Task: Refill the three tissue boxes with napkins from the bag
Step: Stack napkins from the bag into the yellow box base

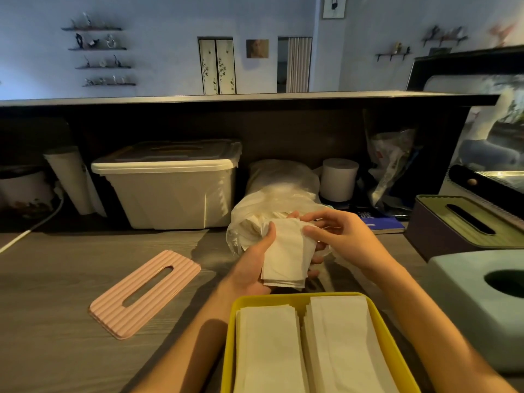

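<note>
Your left hand (pixel 255 262) is gripping a napkin stack (pixel 285 256) at the bag (pixel 263 202) mouth, twelve o'clock of the yellow box (pixel 226 350); your right hand (pixel 337 234) is pinching its top.

Yellow box (pixel 297 297) of white napkins (pixel 306 350), a ribbed pink lid (pixel 144 293), pale green box (pixel 465 282), cream tub (pixel 170 191).

Two bare forearms extend into view from the lower edge of the frame, uncovered from elbow to wrist, with no sleeve visible on either. The left hand (pixel 256 259) and the right hand (pixel 344 236) wear no gloves, and no rings, watch or bracelet can be seen. Fingernails appear short and unpainted. Dim indoor lighting leaves finer detail unclear.
</note>
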{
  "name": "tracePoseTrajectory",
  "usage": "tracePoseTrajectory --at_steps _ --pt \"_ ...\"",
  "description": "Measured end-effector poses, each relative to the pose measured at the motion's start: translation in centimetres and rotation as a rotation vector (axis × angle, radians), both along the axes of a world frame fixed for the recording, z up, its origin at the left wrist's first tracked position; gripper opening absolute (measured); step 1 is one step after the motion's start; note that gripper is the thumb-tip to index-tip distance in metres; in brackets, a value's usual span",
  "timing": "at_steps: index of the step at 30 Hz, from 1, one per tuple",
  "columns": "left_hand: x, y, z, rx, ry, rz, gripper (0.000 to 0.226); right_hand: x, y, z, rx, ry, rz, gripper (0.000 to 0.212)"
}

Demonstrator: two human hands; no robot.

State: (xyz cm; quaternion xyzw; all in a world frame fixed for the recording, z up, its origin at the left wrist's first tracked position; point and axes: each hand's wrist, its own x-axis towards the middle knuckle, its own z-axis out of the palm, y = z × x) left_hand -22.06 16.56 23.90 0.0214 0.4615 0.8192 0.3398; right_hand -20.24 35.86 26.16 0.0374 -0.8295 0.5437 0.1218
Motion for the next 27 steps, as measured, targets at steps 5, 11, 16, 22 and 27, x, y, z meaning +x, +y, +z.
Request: tracePoseTrajectory --at_steps 5,11,16,22,27 --pt "0.1 -0.2 0.6 0.064 -0.003 0.067 0.045 0.1 0.9 0.2 -0.041 0.14 -0.141 0.013" --pt "-0.5 0.1 0.3 0.046 0.02 0.152 0.053 0.7 1.0 1.6 -0.361 0.19 -0.044 0.023" --pt "-1.0 -0.2 -0.4 -0.006 0.062 0.175 0.055 1.2 -0.4 1.7 -0.499 0.047 0.217 0.031" --pt "-0.5 -0.2 0.0 -0.056 0.097 0.048 0.058 0.3 -1.7 -0.7 -0.137 0.077 0.089 0.022" --pt "-0.5 -0.3 -0.4 0.009 0.08 -0.055 0.079 -0.3 -1.9 -2.0 -0.064 0.162 -0.027 0.022"
